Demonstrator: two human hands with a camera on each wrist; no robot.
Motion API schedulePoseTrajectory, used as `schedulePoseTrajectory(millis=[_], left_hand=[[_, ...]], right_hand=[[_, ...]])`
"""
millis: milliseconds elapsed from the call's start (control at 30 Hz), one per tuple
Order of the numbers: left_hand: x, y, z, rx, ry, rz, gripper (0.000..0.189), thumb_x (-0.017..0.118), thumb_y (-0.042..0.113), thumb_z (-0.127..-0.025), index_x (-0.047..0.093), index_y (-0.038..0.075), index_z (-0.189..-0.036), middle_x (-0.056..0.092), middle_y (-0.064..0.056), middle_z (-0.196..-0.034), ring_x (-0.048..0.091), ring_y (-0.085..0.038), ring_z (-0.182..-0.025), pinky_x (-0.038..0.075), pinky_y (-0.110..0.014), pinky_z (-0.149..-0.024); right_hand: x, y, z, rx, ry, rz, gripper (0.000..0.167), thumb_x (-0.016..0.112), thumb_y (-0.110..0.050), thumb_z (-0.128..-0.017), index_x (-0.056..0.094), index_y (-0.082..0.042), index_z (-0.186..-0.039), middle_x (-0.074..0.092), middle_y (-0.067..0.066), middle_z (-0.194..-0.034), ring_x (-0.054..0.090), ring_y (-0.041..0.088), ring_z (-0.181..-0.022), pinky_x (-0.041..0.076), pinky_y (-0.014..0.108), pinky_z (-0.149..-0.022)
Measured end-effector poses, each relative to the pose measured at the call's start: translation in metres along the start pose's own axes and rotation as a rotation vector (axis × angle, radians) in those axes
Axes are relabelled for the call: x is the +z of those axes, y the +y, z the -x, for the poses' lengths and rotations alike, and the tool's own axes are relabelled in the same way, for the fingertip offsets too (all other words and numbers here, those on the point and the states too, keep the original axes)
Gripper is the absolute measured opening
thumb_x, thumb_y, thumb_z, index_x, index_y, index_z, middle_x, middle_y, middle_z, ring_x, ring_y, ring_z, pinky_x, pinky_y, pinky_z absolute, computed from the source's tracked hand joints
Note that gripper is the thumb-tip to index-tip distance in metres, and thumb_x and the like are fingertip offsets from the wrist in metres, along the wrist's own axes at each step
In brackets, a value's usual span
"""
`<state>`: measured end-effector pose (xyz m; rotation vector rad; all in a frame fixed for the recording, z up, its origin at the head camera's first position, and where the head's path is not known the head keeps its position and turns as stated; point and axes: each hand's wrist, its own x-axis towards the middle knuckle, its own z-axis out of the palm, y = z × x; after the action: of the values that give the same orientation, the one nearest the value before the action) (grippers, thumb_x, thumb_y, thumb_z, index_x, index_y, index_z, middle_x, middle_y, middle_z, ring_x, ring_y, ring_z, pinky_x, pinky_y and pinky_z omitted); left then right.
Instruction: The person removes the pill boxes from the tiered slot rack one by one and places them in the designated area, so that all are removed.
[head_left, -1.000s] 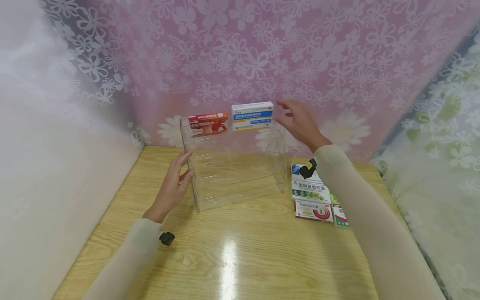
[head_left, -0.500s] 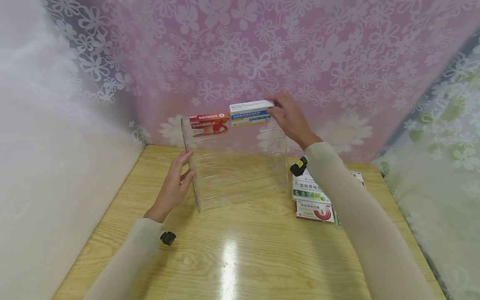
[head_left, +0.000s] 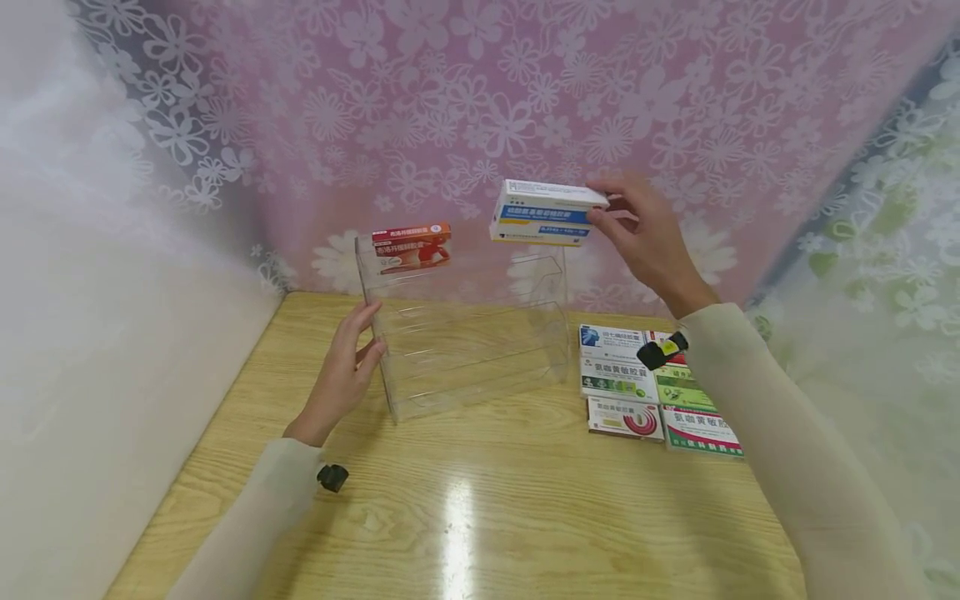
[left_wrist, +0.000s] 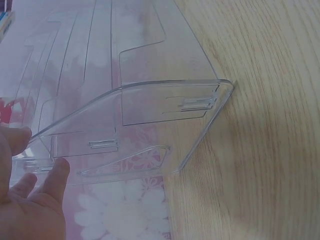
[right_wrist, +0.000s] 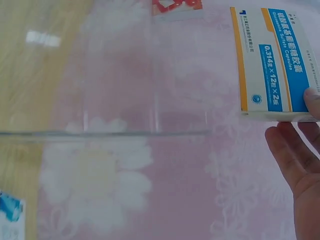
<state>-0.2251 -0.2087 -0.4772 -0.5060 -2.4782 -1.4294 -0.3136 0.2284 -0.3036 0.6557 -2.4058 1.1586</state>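
Note:
In the head view my right hand (head_left: 648,237) pinches the right end of a white, blue and yellow medicine box (head_left: 543,217). The box is in the air above the right part of a clear plastic tiered display rack (head_left: 480,392). The right wrist view shows the thumb on the printed face of that medicine box (right_wrist: 275,62). My left hand (head_left: 341,371) grips the left side panel of the rack; the left wrist view has its fingers (left_wrist: 55,180) at the panel's edge. A red medicine box (head_left: 412,248) stands at the left of the rack's top tier.
Several flat medicine boxes (head_left: 618,379) lie grouped on the wooden table (head_left: 375,517), right of the rack, partly behind my right forearm. A pink flowered cloth (head_left: 465,108) hangs behind the rack.
My right hand has taken hold of the white and blue medicine box and lifted it off the top tier, up and to the right. My left hand has stayed on the rack.

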Motion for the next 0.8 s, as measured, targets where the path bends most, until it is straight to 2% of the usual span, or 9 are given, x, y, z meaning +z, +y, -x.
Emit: schedulePoseTrajectory(millis=[167, 233, 300, 500, 667, 800], left_hand=[[0.0, -0.002, 0.0, 0.004, 0.001, -0.004, 0.062, 0.054, 0.013, -0.116, 0.031, 0.018, -0.173, 0.015, -0.019, -0.18, 0.033, -0.049, -0.159, 0.05, -0.068, -0.117], [-0.001, -0.002, 0.0, 0.008, 0.001, -0.005, 0.061, 0.054, 0.014, -0.116, 0.03, 0.016, -0.173, 0.015, -0.019, -0.18, 0.033, -0.049, -0.159, 0.05, -0.068, -0.117], [-0.001, -0.003, 0.0, 0.011, -0.002, -0.006, 0.061, 0.054, 0.014, -0.116, 0.03, 0.013, -0.173, 0.015, -0.02, -0.18, 0.032, -0.05, -0.159, 0.05, -0.068, -0.117], [-0.002, -0.003, 0.001, -0.01, 0.003, 0.0, 0.063, 0.054, 0.016, -0.116, 0.03, 0.024, -0.173, 0.014, -0.017, -0.181, 0.032, -0.047, -0.16, 0.051, -0.065, -0.118], [-0.001, -0.004, 0.0, -0.008, 0.007, 0.007, 0.062, 0.054, 0.016, -0.116, 0.03, 0.025, -0.173, 0.015, -0.016, -0.181, 0.032, -0.046, -0.16, 0.05, -0.065, -0.118], [0.001, -0.003, 0.0, 0.0, 0.006, 0.009, 0.062, 0.054, 0.014, -0.116, 0.031, 0.021, -0.173, 0.016, -0.017, -0.18, 0.033, -0.048, -0.16, 0.049, -0.066, -0.118]], right_hand=[[-0.023, 0.025, 0.043, 0.07, -0.063, 0.036, 0.045, 0.067, -0.021, -0.111, 0.062, -0.018, -0.155, 0.06, 0.005, -0.139, 0.06, -0.004, -0.117, 0.05, 0.001, -0.098], [-0.034, 0.038, 0.063, 0.108, -0.094, 0.04, 0.045, 0.067, -0.02, -0.111, 0.062, -0.017, -0.155, 0.06, 0.002, -0.139, 0.06, -0.006, -0.113, 0.049, -0.001, -0.095], [-0.046, 0.052, 0.084, 0.152, -0.127, 0.034, 0.044, 0.066, -0.02, -0.111, 0.062, -0.018, -0.155, 0.061, -0.006, -0.135, 0.063, -0.007, -0.109, 0.051, 0.0, -0.089], [-0.08, 0.09, 0.146, 0.268, -0.209, 0.023, 0.043, 0.065, -0.016, -0.111, 0.061, -0.012, -0.154, 0.07, -0.022, -0.113, 0.072, -0.005, -0.095, 0.058, 0.009, -0.079], [-0.104, 0.116, 0.201, 0.381, -0.291, 0.014, 0.042, 0.059, -0.02, -0.115, 0.058, -0.009, -0.156, 0.072, -0.026, -0.116, 0.073, -0.004, -0.1, 0.059, 0.01, -0.083], [-0.12, 0.138, 0.248, 0.484, -0.347, -0.04, 0.042, 0.054, -0.02, -0.117, 0.055, -0.006, -0.157, 0.073, -0.027, -0.118, 0.076, 0.0, -0.101, 0.066, 0.021, -0.081]])
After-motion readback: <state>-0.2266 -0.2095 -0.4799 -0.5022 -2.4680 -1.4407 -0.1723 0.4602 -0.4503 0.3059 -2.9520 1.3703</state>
